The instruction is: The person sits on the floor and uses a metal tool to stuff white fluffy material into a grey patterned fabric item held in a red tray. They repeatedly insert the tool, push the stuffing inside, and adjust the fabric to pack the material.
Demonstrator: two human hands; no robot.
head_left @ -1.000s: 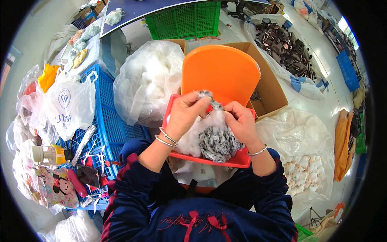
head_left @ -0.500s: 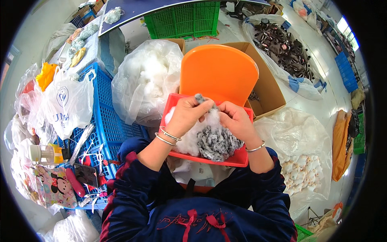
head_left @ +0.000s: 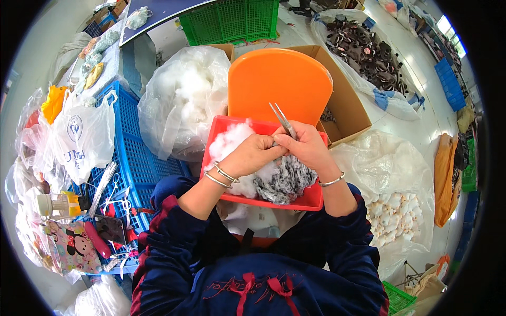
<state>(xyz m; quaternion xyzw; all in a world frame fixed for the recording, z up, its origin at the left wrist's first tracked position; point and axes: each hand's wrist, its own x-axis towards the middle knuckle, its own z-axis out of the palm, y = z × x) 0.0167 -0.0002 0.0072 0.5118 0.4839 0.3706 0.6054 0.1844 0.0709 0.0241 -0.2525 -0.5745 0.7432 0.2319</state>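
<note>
A pair of metal tweezers [head_left: 285, 121] sticks up out of my right hand [head_left: 307, 149], its two points apart and aimed away from me. My left hand [head_left: 257, 152] presses its fingertips against the right ones, pinching a small grey fluffy piece that is mostly hidden between them. Both hands are over a red tray [head_left: 211, 138]. White stuffing [head_left: 228, 141] fills its left side, and a heap of grey-and-black fluffy pieces [head_left: 284, 184] lies below my hands.
Beyond the tray stands an orange chair [head_left: 279, 81], with a cardboard box [head_left: 350, 113] behind it. A clear bag of stuffing [head_left: 184, 100] and blue crates [head_left: 139, 163] are at left. To the right, a plastic bag [head_left: 379, 158] holds small white pieces.
The tweezers now show upright in my right hand. The grey piece that stuck up from my left fingers has dropped between both hands. The view has shifted slightly.
</note>
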